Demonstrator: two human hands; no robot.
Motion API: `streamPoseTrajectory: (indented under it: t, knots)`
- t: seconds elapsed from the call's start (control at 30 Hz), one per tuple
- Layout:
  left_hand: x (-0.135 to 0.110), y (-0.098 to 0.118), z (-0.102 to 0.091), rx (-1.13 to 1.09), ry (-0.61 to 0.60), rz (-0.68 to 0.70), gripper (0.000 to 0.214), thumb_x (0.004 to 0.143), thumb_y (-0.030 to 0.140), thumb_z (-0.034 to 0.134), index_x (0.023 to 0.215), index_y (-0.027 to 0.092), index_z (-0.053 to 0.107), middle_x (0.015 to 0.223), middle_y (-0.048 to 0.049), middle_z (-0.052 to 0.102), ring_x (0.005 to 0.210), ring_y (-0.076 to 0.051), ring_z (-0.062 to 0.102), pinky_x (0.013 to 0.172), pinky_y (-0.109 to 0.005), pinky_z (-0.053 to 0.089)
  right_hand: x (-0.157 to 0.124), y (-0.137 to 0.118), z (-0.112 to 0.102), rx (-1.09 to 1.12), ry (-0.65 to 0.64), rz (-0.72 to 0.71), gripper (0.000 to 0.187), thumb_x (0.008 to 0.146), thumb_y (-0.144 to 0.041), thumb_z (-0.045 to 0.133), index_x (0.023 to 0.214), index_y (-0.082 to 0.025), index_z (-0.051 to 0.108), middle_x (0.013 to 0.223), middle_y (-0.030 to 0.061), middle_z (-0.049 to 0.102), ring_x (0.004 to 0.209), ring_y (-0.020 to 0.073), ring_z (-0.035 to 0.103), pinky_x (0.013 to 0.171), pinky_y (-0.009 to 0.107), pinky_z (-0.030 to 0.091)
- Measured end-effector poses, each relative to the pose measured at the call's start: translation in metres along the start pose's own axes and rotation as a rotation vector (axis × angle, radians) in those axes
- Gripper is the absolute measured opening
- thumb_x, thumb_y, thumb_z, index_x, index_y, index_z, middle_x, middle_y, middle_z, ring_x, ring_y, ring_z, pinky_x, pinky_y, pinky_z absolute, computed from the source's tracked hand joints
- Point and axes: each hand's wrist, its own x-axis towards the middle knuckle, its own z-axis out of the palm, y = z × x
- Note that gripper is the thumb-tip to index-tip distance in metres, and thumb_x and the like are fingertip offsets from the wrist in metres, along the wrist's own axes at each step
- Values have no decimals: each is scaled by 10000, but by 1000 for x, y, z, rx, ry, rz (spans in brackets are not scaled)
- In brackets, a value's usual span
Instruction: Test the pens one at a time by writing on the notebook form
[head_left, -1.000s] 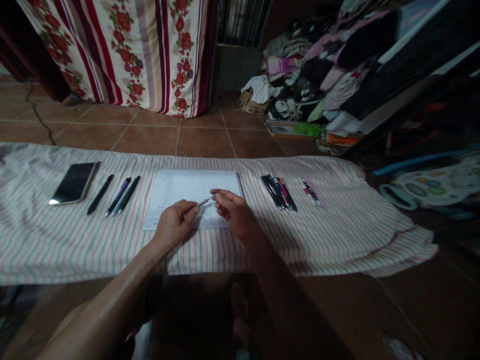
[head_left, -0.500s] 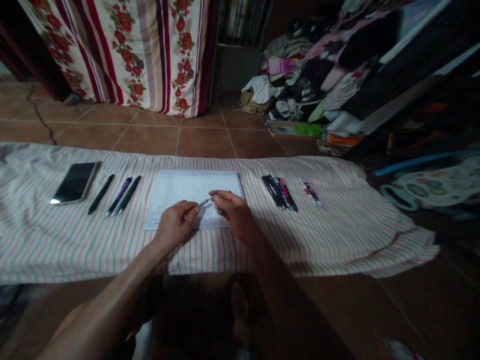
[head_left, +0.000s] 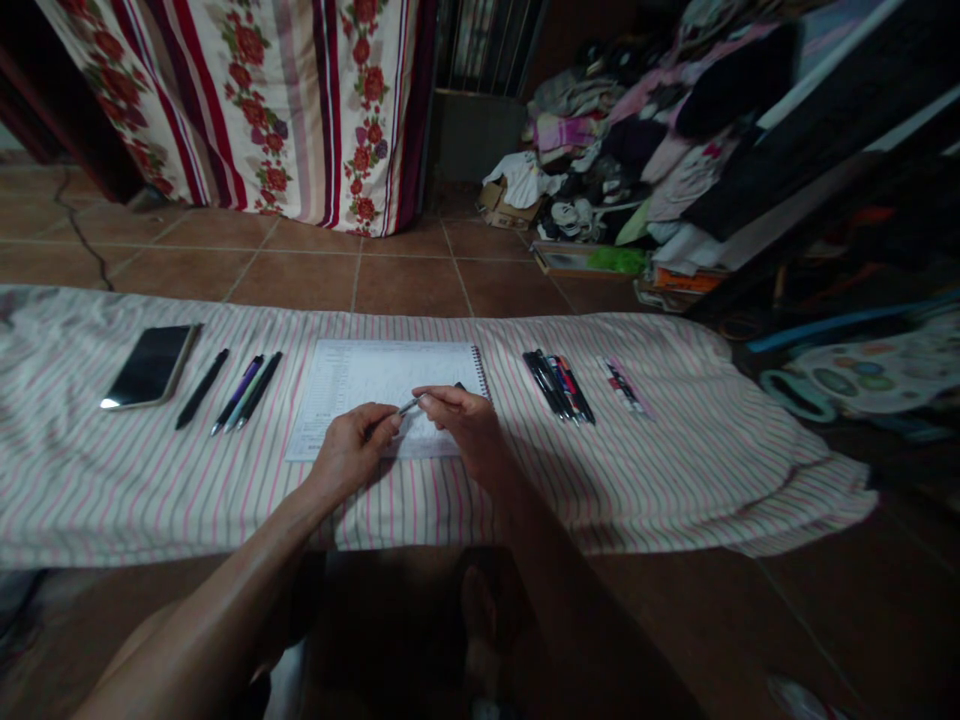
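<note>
Over a spiral notebook with printed and handwritten pages, both hands meet at a slim pen part with a greyish, metallic look. My left hand is closed round its near end, fingers curled. My right hand pinches the far end between thumb and forefinger. A small dark tip pokes out behind the right hand's fingers; the rest of that thing is hidden. Left of the notebook lie a black pen and a group of several pens. More pens lie to the right.
A phone lies at the left on the striped cloth. Slim patterned items sit right of the pens. Beyond are the tiled floor, a floral curtain and a heap of clothes.
My right hand has shifted slightly left, and its fingers have closed onto the end of the pen part. My left hand has barely moved.
</note>
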Motion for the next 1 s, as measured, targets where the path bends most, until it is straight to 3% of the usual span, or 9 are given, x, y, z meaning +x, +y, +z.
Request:
streamPoseTrajectory:
  t: [0.17,0.33,1.0]
  knots:
    - [0,3,2,-121,7,-49,301,784,400,504,845,143,649,641,-10,615,622,-153,579,611,-265,442,-4,-3,2,-71,33,-1,252,686,-324,636,869,-180,731,582,-28,545,554,87,431,526,225,348]
    - [-1,5,4,-235,-4,-99,301,759,410,521,808,137,636,598,4,573,595,-140,544,594,-258,437,-5,-4,3,0,25,2,270,675,-345,638,868,-178,728,601,-23,566,567,88,448,533,220,362]
    - [0,10,4,-325,-1,-133,275,728,402,554,776,147,645,587,11,566,584,-128,536,583,-252,432,-2,-1,1,68,-12,-15,298,630,-347,675,880,-191,719,670,2,628,579,91,462,525,222,371]
